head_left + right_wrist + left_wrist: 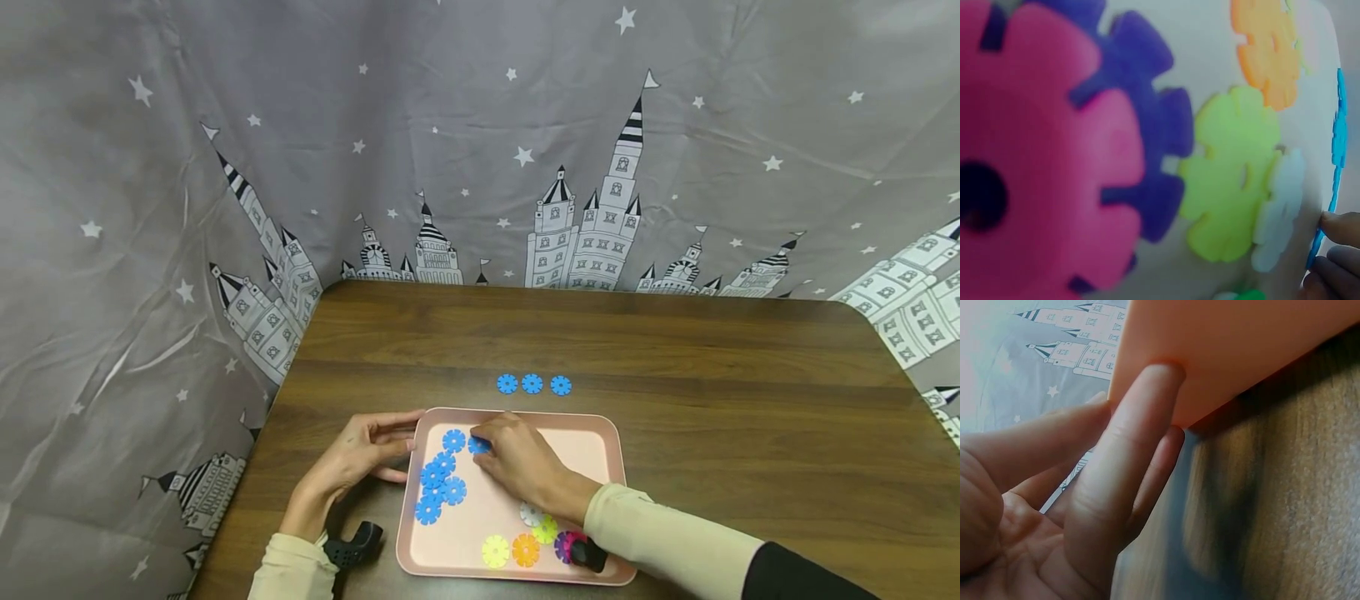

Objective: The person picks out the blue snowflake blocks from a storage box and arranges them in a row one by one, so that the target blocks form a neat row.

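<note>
My right hand point(521, 467) reaches over the pink tray point(517, 567) and pinches a blue interlocking disc point(477, 445) near the tray's upper left. In the right wrist view, thumb and fingertips point(1341, 228) meet at the edge of a blue disc. Several more blue discs point(442, 479) lie partly overlapping along the tray's left side. At the tray's left wall is my left hand point(371, 446), its fingers extended. In the left wrist view, one fingertip point(1169, 372) presses the tray's outer wall.
Three blue discs point(532, 383) lie in a row on the wooden table point(750, 417), beyond the tray. In the tray's near part are yellow point(496, 551), orange point(526, 550), yellow-green point(546, 530), white point(531, 514), purple and pink discs point(567, 547), partly under the right wrist. A grey curtain point(465, 125) hangs behind.
</note>
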Tool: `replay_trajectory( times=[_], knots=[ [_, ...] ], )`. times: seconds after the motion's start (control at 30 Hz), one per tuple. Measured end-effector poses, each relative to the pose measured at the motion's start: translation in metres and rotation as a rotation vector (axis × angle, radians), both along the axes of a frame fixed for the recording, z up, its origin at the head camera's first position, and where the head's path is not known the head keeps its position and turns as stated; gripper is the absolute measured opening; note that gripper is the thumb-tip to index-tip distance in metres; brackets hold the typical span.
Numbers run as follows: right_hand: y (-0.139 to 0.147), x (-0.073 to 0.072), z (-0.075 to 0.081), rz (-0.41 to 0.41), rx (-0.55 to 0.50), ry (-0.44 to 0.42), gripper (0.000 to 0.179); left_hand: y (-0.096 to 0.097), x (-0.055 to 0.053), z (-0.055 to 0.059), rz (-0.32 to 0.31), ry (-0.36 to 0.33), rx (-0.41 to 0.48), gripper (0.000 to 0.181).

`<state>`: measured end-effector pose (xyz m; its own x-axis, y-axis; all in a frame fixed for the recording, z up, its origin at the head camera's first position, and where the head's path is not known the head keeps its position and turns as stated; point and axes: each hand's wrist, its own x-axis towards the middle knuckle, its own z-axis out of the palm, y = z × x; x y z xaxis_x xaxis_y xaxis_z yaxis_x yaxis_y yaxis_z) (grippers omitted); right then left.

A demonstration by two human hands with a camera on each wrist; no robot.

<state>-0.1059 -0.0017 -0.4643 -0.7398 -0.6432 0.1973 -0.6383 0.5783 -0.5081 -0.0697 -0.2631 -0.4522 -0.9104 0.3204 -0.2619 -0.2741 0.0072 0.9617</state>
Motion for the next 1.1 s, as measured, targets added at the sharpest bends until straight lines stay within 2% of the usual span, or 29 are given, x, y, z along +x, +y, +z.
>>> replay_trajectory(
  times=[0.33, 0.57, 0.83, 1.1],
  knots=[
    [0.000, 0.000, -0.002, 0.008, 0.008, 0.069, 0.028, 0.002, 0.000, 0.001, -0.004, -0.001, -0.007, 0.054],
    [0.003, 0.001, -0.001, 0.016, -0.003, 0.056, 0.026, 0.004, 0.000, 0.001, 0.005, -0.004, -0.016, 0.054],
    [0.015, -0.006, 0.017, -0.021, -0.068, -0.051, 0.030, 0.004, 0.000, 0.003, 0.001, 0.001, -0.020, 0.054],
    [0.033, -0.021, 0.037, -0.068, -0.186, -0.024, 0.035, 0.003, 0.001, 0.006, -0.003, 0.001, -0.020, 0.054]
  ],
)
